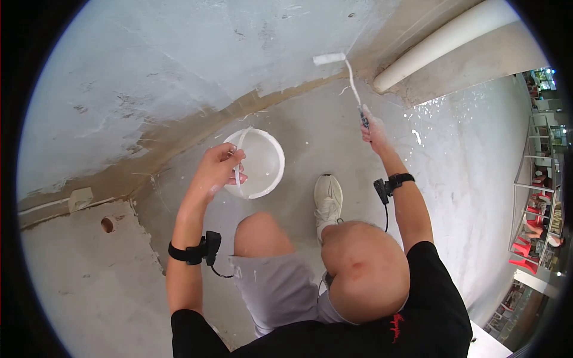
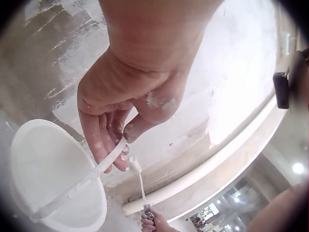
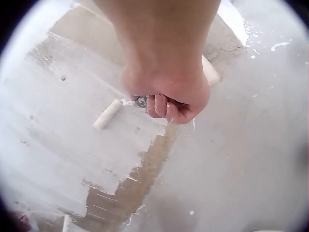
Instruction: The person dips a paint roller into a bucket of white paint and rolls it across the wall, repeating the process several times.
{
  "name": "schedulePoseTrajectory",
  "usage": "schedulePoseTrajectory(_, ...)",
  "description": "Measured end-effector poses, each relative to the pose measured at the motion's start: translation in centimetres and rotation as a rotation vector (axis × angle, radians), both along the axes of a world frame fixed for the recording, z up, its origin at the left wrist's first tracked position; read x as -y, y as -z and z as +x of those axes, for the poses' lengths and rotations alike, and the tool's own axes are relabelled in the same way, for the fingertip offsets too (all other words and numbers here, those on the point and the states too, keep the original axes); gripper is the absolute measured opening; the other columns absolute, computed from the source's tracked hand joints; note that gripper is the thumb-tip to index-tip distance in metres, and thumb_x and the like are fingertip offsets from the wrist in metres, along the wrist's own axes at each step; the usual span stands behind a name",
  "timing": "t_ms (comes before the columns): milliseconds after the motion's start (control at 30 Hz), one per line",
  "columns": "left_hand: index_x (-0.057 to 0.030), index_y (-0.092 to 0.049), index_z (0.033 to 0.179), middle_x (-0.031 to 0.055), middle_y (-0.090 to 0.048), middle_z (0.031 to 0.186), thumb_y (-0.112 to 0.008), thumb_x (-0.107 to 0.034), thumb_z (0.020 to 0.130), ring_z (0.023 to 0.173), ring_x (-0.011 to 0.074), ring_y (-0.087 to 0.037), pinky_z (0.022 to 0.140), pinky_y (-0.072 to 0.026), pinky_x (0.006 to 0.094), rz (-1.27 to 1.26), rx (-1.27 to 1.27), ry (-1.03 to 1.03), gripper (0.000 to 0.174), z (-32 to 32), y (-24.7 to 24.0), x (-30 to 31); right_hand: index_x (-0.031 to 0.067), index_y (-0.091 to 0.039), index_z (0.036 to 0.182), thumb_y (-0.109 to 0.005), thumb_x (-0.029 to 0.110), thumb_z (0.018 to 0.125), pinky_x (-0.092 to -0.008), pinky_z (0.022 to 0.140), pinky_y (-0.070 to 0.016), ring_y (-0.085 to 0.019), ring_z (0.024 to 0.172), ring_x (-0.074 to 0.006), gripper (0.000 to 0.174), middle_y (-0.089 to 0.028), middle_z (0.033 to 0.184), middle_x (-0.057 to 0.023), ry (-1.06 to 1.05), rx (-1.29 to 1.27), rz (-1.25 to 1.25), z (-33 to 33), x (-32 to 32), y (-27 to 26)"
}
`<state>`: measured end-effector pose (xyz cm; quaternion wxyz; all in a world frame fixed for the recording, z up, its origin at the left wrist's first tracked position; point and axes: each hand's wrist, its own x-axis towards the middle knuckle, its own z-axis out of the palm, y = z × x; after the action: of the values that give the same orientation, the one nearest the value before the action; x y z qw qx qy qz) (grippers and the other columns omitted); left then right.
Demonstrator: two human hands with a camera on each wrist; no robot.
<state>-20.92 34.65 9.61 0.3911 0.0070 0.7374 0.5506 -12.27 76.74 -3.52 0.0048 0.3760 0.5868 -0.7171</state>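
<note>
My left hand pinches the white strap handle of a bucket, thumb against fingers, as the left wrist view shows closely. White paint coats the bucket's inside, and flecks of it dot my fingertips. Out to the right, my right hand grips the dark handle of a paint roller, its fingers curled round it. The roller's white sleeve lies against the lower part of the wall, close above its unpainted brown strip. In the right wrist view, the roller sleeve shows beyond my fist.
A thick white pipe runs along the wall's base at upper right. White splashes mark the floor to the right. My shoe stands between bucket and roller. A wall with a round hole is at left; red chairs stand far right.
</note>
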Motion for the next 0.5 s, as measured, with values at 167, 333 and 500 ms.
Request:
schedulePoseTrajectory(167, 0.0015, -0.059, 0.093, 0.0069, -0.060, 0.075, -0.058, -0.017, 0.093, 0.061, 0.0159, -0.064, 0.055, -0.0541, 0.0271, -0.002, 0.033, -0.053, 0.019, 0.2, 0.9, 0.3, 0.0111, -0.050, 0.068, -0.066, 0.054, 0.084, -0.0233, 0.036, -0.0229, -0.030, 0.038, -0.0063, 0.048, -0.037, 0.051, 0.0051, -0.008, 0.140, 0.039, -1.2, 0.1, 4.1)
schedulePoseTrajectory(333, 0.0001, -0.059, 0.095, 0.0063, -0.059, 0.078, -0.058, -0.020, 0.093, 0.062, 0.0157, -0.064, 0.059, -0.0545, 0.0274, -0.014, 0.016, -0.047, 0.021, 0.3, 1.9, 0.9, 0.0117, -0.049, 0.062, -0.066, 0.056, 0.083, -0.0254, 0.037, -0.0261, -0.032, 0.039, -0.0076, 0.051, -0.039, 0.051, 0.0046, -0.078, 0.251, 0.293, -3.6, 0.7, 5.3)
schedulePoseTrajectory(500, -0.0013, -0.059, 0.098, 0.0055, -0.059, 0.080, -0.058, -0.024, 0.093, 0.065, 0.0155, -0.063, 0.062, -0.0546, 0.0275, -0.033, -0.004, -0.059, 0.023, 0.3, 3.1, 1.6, 0.0141, -0.047, 0.060, -0.062, 0.057, 0.085, -0.0252, 0.037, -0.0256, -0.031, 0.039, -0.0075, 0.052, -0.038, 0.051, 0.0058, -0.221, 0.220, 0.258, -0.7, 1.6, 1.5)
